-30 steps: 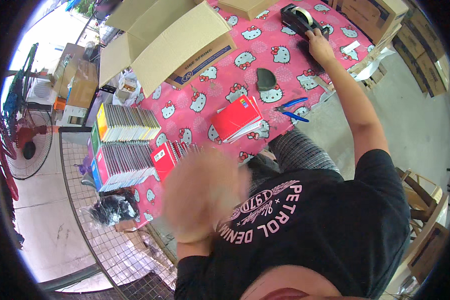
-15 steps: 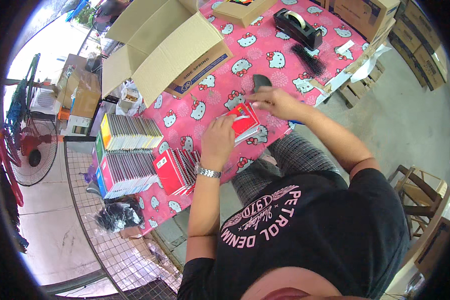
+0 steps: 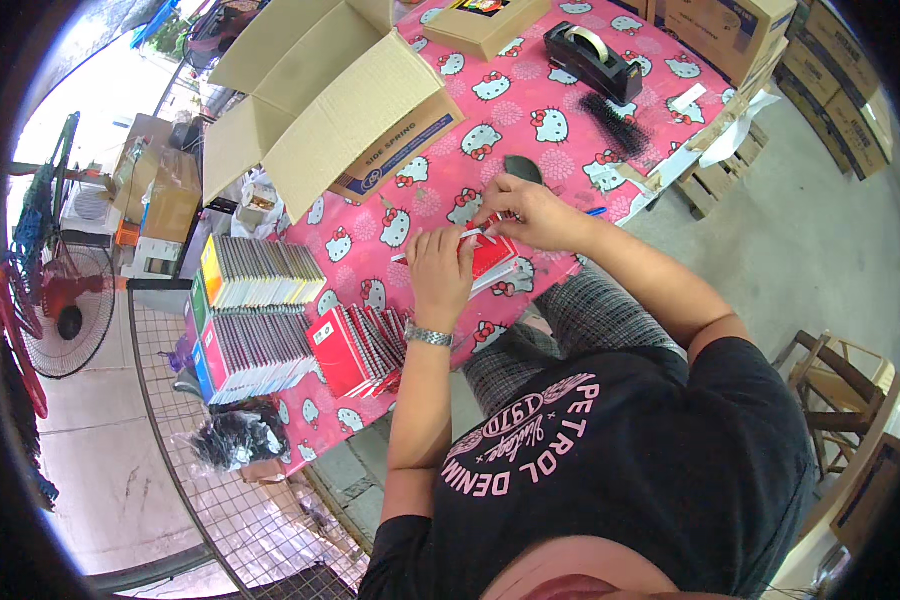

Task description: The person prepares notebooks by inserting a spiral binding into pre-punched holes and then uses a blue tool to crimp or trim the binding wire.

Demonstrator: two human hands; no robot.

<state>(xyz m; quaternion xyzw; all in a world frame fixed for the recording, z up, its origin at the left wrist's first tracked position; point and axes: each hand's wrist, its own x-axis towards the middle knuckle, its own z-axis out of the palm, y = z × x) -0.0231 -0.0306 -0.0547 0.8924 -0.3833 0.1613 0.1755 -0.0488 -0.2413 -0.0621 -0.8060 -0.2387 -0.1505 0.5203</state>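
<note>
A small stack of red-covered notebooks (image 3: pixel 494 262) lies near the table's front edge, partly covered by my hands. My left hand (image 3: pixel 438 268) is closed over its left side, fingers together. My right hand (image 3: pixel 530 214) bends over the far edge with its fingertips pinched. A slim white-and-dark piece shows between the hands; its kind I cannot make out. A thin dark tip sticks out left of my left hand. Several red spiral notebooks (image 3: pixel 342 352) lean in a fanned row left of my left wrist. Beyond my right hand sits a dark grey rounded object (image 3: pixel 523 169).
Spiral notebooks in stacked rows (image 3: pixel 260 270) stand at the left. An open carton (image 3: pixel 395 150) is behind them. A black tape dispenser (image 3: pixel 594 62), black wire coils (image 3: pixel 615 124) and a blue pen (image 3: pixel 596 211) lie on the pink tablecloth (image 3: pixel 440 205). Cartons (image 3: pixel 720 35) stand at the back right.
My right hand has moved slightly left and closer to my left hand. My left hand has lowered and flattened a little over the notebooks. The blue pen now shows more.
</note>
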